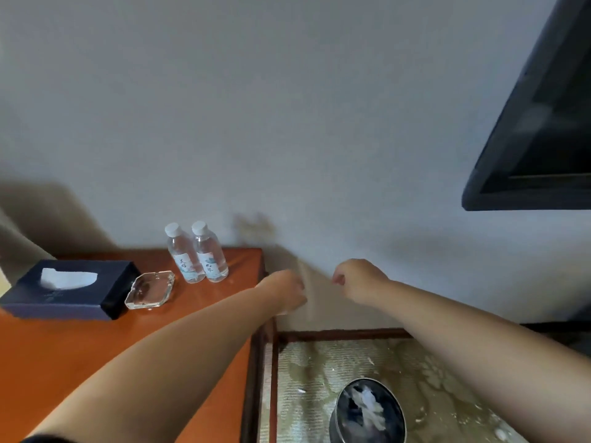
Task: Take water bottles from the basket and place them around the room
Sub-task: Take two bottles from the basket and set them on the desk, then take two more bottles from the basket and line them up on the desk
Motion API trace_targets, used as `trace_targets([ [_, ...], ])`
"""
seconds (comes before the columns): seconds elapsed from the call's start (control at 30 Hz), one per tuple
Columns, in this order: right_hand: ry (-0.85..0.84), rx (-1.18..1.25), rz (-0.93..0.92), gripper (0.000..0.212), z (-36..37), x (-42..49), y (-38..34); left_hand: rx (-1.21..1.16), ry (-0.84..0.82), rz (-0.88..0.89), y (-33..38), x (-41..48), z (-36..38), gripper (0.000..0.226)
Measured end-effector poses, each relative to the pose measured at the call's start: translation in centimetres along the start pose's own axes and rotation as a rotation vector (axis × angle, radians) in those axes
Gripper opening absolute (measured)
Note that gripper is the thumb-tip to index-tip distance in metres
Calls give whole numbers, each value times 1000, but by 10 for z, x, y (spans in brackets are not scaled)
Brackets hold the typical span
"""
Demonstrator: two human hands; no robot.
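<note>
Leftward of the left hand [283,292], two capped bottles [208,257].
Its grip unclear; right hand [356,279] curled, empty; bin [335,426] beneath holds paper [367,407].

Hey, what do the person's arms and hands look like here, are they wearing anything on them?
Both forearms are bare, with no gloves, watch or bracelet showing at the left hand or the right hand. A dark sleeve edge shows only at the bottom corner, high on the left arm. Motion blur hides any rings.
</note>
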State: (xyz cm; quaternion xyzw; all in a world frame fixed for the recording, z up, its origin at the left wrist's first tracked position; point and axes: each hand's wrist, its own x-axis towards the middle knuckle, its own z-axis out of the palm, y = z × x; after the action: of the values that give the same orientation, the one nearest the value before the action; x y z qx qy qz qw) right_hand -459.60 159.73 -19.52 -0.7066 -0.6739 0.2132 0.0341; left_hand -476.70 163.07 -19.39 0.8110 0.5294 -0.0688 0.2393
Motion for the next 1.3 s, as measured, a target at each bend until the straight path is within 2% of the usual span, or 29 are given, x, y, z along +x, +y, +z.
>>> trace_targets([
  [0.13, 29, 42, 116, 31, -19, -56, 74, 93, -26, 127, 85, 9, 16, 37],
  [0.33, 54, 133, 344, 33, -27, -175, 206, 110, -133, 317, 242, 2, 89, 38],
  [0.43, 75, 124, 423, 26, -27, -230, 259, 140, -164, 431, 315, -9, 122, 36],
  [0.5, 87, 97, 462, 18, -26, -264, 288, 165, -187, 498, 359, -13, 141, 36],
  [0.63, 154, 133, 590, 36, -28, -330, 341, 226, -215, 633, 438, -18, 178, 35],
  [0.83, 203, 156, 811, 31, -27, -419, 400, 306, -301, 887, 542, -38, 225, 34],
  [1.0, 220, 209, 988, 29, -22, -469, 442, 406, -392, 1048, 618, -46, 261, 18],
  [1.13, 229, 241, 1095, 29, -26, -491, 484, 452, -434, 1153, 679, -42, 285, 15],
  [1.2, 263, 281, 1150, 29, -33, -498, 511, 473, -458, 1209, 711, -35, 293, 18],
  [1.3, 315, 342, 1207, 36, -54, -502, 550, 488, -473, 1244, 760, -15, 297, 38],
])
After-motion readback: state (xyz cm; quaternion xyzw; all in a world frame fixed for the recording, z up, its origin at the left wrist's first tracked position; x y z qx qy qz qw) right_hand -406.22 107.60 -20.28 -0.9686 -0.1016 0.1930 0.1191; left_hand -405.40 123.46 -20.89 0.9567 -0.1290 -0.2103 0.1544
